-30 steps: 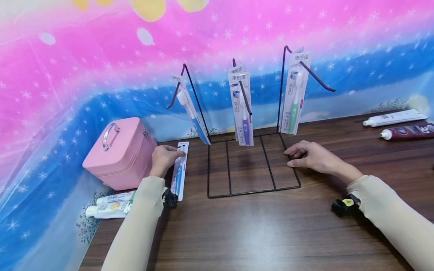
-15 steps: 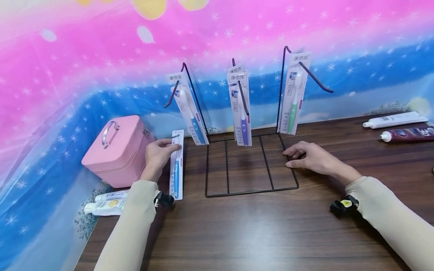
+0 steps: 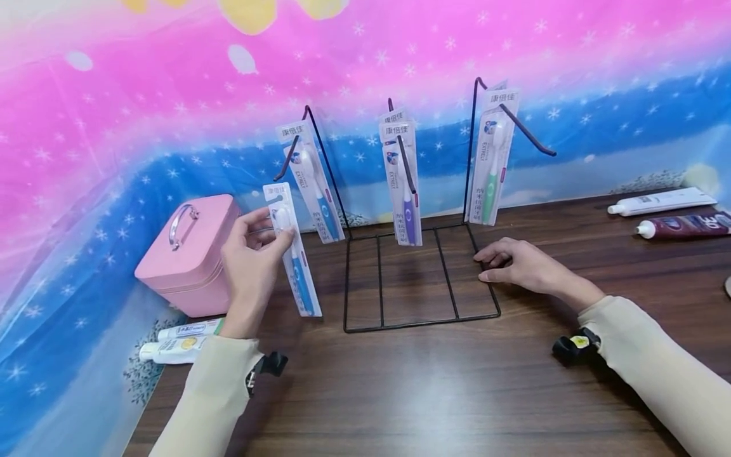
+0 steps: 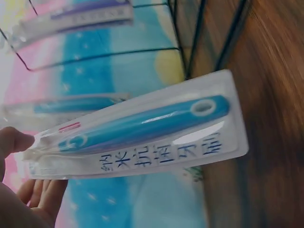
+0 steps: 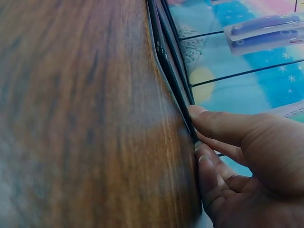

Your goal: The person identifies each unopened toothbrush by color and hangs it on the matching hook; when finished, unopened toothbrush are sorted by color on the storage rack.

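Between thumb and fingers, my left hand (image 3: 251, 273) grips a packaged toothbrush (image 3: 301, 273) with a blue handle, raised off the table and slightly tilted. The left wrist view shows this package (image 4: 152, 126) close up, its handle end pointing away from the hand. A black wire display rack (image 3: 422, 322) stands in front. My right hand (image 3: 522, 266) pinches the right base wire; the right wrist view shows thumb and fingers on either side of it. From the rack's hooks hang packaged toothbrushes: blue (image 3: 322, 209) on the left, purple (image 3: 408, 216) in the middle, green (image 3: 490, 190) on the right.
A pink case (image 3: 188, 254) with a metal handle stands left of my left hand. Toothpaste tubes (image 3: 174, 350) lie before it. At the far right lie a white tube (image 3: 662, 200) and a dark red tube (image 3: 682, 226). A patterned cloth hangs behind.
My left hand has lifted the blue toothbrush package off the table and brought it up near the left hook. The left hanging package has turned to face forward. My right hand stays on the rack.
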`<action>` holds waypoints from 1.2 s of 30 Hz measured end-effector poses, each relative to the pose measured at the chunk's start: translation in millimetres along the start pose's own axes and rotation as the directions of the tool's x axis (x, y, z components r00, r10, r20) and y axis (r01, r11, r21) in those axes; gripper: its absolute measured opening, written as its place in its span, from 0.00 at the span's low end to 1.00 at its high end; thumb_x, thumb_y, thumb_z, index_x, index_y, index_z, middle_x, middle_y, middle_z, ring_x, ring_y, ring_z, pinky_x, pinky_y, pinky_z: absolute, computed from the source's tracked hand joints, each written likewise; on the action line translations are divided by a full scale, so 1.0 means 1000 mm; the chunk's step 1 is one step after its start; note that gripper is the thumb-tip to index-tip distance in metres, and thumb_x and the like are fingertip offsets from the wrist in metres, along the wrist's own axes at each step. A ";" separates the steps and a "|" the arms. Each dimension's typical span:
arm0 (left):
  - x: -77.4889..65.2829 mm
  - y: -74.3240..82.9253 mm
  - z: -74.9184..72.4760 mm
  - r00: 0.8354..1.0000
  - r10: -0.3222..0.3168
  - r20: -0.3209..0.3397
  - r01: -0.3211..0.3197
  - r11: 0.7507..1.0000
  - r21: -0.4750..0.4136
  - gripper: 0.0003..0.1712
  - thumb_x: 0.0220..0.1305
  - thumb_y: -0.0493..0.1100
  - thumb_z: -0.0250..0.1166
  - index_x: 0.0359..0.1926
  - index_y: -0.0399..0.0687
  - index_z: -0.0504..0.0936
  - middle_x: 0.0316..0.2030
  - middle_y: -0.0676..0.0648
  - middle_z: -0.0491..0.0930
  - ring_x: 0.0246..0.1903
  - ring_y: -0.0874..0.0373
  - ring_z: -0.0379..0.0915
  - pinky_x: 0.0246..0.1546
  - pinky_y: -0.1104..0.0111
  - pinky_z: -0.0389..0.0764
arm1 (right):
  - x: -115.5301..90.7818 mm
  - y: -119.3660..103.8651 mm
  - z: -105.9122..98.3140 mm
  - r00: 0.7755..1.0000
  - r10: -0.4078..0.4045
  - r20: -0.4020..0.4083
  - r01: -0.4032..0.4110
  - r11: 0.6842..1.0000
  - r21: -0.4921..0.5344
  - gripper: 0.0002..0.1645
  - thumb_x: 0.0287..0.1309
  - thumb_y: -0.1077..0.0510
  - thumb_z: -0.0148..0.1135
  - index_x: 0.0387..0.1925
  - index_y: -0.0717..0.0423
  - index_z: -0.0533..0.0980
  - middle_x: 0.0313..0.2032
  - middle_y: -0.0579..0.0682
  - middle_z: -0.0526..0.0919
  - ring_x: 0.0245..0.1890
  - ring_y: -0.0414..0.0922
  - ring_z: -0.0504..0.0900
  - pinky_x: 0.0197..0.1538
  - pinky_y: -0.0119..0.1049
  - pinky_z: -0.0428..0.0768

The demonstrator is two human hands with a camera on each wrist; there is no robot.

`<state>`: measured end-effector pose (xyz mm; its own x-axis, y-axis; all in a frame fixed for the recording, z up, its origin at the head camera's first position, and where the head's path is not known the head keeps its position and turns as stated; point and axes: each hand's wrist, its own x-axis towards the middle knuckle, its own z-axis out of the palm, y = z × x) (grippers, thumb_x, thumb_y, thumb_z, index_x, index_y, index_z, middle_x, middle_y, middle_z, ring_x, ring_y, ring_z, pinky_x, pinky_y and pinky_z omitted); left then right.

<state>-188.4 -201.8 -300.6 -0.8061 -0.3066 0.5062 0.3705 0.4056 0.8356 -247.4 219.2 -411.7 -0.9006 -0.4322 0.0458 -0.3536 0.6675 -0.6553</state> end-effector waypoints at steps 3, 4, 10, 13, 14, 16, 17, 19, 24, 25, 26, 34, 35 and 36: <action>-0.011 0.026 -0.001 0.995 0.100 -0.029 -0.101 0.994 -0.037 0.26 0.56 0.34 0.71 0.56 0.33 0.76 0.44 0.38 0.78 0.40 0.51 0.77 0.45 0.68 0.79 | 0.002 0.000 -0.001 1.000 0.000 0.003 0.000 1.000 -0.001 0.24 0.58 0.47 0.69 0.54 0.52 0.80 0.47 0.51 0.78 0.45 0.48 0.77 0.43 0.44 0.73; -0.014 0.032 0.000 0.990 0.138 -0.036 -0.139 0.990 -0.036 0.26 0.55 0.33 0.71 0.56 0.33 0.76 0.44 0.39 0.78 0.40 0.51 0.77 0.45 0.67 0.79 | 0.002 0.000 -0.001 1.000 0.002 0.004 -0.002 1.000 -0.001 0.24 0.58 0.47 0.69 0.54 0.51 0.80 0.47 0.50 0.78 0.44 0.47 0.77 0.44 0.44 0.73; -0.025 0.058 0.006 0.926 0.375 -0.038 -0.376 0.927 -0.016 0.26 0.51 0.27 0.72 0.53 0.27 0.78 0.42 0.34 0.78 0.40 0.47 0.80 0.42 0.63 0.81 | 0.001 -0.001 -0.001 1.000 0.004 0.004 -0.004 1.000 -0.001 0.24 0.57 0.46 0.69 0.53 0.52 0.80 0.46 0.51 0.78 0.44 0.47 0.78 0.43 0.44 0.73; -0.025 0.066 0.010 0.891 0.453 -0.019 -0.453 0.891 -0.010 0.26 0.49 0.25 0.72 0.52 0.25 0.78 0.41 0.33 0.78 0.39 0.47 0.80 0.41 0.62 0.81 | 0.000 -0.001 -0.001 1.000 0.011 0.002 -0.011 1.000 0.000 0.24 0.57 0.46 0.69 0.53 0.51 0.80 0.46 0.50 0.78 0.43 0.47 0.78 0.44 0.44 0.73; -0.025 0.068 0.011 0.885 0.465 -0.015 -0.466 0.885 -0.010 0.26 0.49 0.25 0.72 0.52 0.25 0.78 0.40 0.32 0.78 0.39 0.47 0.80 0.41 0.62 0.81 | 0.000 0.000 -0.001 1.000 0.014 0.003 -0.014 1.000 -0.001 0.24 0.57 0.46 0.69 0.53 0.51 0.80 0.46 0.50 0.78 0.43 0.47 0.78 0.44 0.45 0.73; -0.024 0.070 0.012 0.875 0.484 -0.004 -0.484 0.875 -0.007 0.27 0.49 0.25 0.73 0.52 0.25 0.78 0.40 0.32 0.78 0.39 0.46 0.80 0.40 0.61 0.81 | 0.000 0.000 0.000 1.000 0.021 0.005 -0.021 1.000 -0.004 0.24 0.57 0.46 0.69 0.53 0.50 0.80 0.46 0.50 0.78 0.44 0.46 0.77 0.44 0.44 0.73; -0.023 0.071 0.013 0.877 0.481 -0.003 -0.481 0.877 -0.008 0.27 0.48 0.25 0.73 0.52 0.26 0.79 0.40 0.32 0.78 0.39 0.47 0.80 0.40 0.61 0.81 | 0.000 0.000 0.000 1.000 0.024 0.006 -0.024 1.000 -0.004 0.24 0.57 0.46 0.69 0.53 0.50 0.80 0.46 0.50 0.78 0.44 0.46 0.77 0.44 0.44 0.73; -0.023 0.072 0.014 0.875 0.484 0.000 -0.484 0.875 -0.006 0.27 0.48 0.25 0.73 0.52 0.26 0.79 0.39 0.32 0.78 0.39 0.46 0.80 0.39 0.60 0.82 | 0.000 0.000 0.000 1.000 0.023 0.008 -0.023 1.000 -0.004 0.24 0.57 0.46 0.69 0.54 0.50 0.79 0.46 0.50 0.78 0.44 0.46 0.77 0.44 0.44 0.73; -0.022 0.076 0.016 0.865 0.502 -0.005 -0.502 0.865 -0.004 0.27 0.48 0.25 0.74 0.52 0.26 0.79 0.40 0.33 0.79 0.39 0.46 0.80 0.39 0.60 0.82 | 0.001 0.000 0.000 1.000 0.019 0.005 -0.019 1.000 0.000 0.24 0.57 0.46 0.69 0.54 0.49 0.80 0.46 0.50 0.78 0.44 0.46 0.77 0.44 0.44 0.73; -0.021 0.078 0.017 0.865 0.501 -0.008 -0.501 0.865 -0.007 0.27 0.48 0.25 0.74 0.52 0.27 0.79 0.40 0.34 0.79 0.39 0.47 0.80 0.39 0.61 0.82 | 0.001 0.001 0.000 1.000 0.020 0.004 -0.020 1.000 -0.001 0.24 0.57 0.46 0.69 0.54 0.49 0.80 0.46 0.50 0.78 0.44 0.46 0.77 0.44 0.44 0.73; -0.021 0.080 0.017 0.866 0.500 -0.010 -0.501 0.866 -0.010 0.26 0.48 0.25 0.73 0.52 0.27 0.79 0.39 0.34 0.79 0.39 0.47 0.80 0.40 0.61 0.82 | 0.001 0.001 0.000 1.000 0.022 0.003 -0.022 1.000 -0.002 0.24 0.57 0.46 0.69 0.54 0.49 0.80 0.46 0.50 0.78 0.44 0.46 0.77 0.44 0.44 0.73; -0.018 0.089 0.020 0.873 0.487 -0.033 -0.488 0.873 -0.013 0.25 0.49 0.26 0.73 0.51 0.26 0.79 0.39 0.34 0.78 0.39 0.48 0.80 0.41 0.61 0.81 | 0.001 0.000 0.000 1.000 0.023 0.001 -0.023 1.000 -0.001 0.24 0.57 0.47 0.70 0.53 0.50 0.80 0.45 0.50 0.78 0.43 0.46 0.78 0.43 0.43 0.73; -0.018 0.089 0.020 0.876 0.482 -0.038 -0.482 0.876 -0.015 0.25 0.49 0.26 0.73 0.51 0.26 0.79 0.39 0.34 0.78 0.39 0.48 0.80 0.41 0.61 0.81 | 0.001 0.000 0.000 1.000 0.023 0.002 -0.023 1.000 0.000 0.24 0.57 0.47 0.70 0.53 0.50 0.80 0.45 0.50 0.78 0.43 0.46 0.78 0.43 0.43 0.73; -0.018 0.089 0.021 0.879 0.474 -0.042 -0.476 0.879 -0.021 0.25 0.49 0.26 0.73 0.51 0.26 0.79 0.39 0.34 0.78 0.39 0.48 0.80 0.41 0.61 0.81 | 0.001 0.000 0.000 1.000 0.023 0.004 -0.023 1.000 0.001 0.24 0.57 0.47 0.69 0.53 0.50 0.80 0.46 0.50 0.78 0.43 0.46 0.77 0.43 0.43 0.73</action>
<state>-150.1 -142.2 -239.6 -0.5137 -0.1132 0.8505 0.7188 0.4845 0.4986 -248.1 218.7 -412.0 -0.9075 -0.4192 0.0283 -0.3330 0.6766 -0.6568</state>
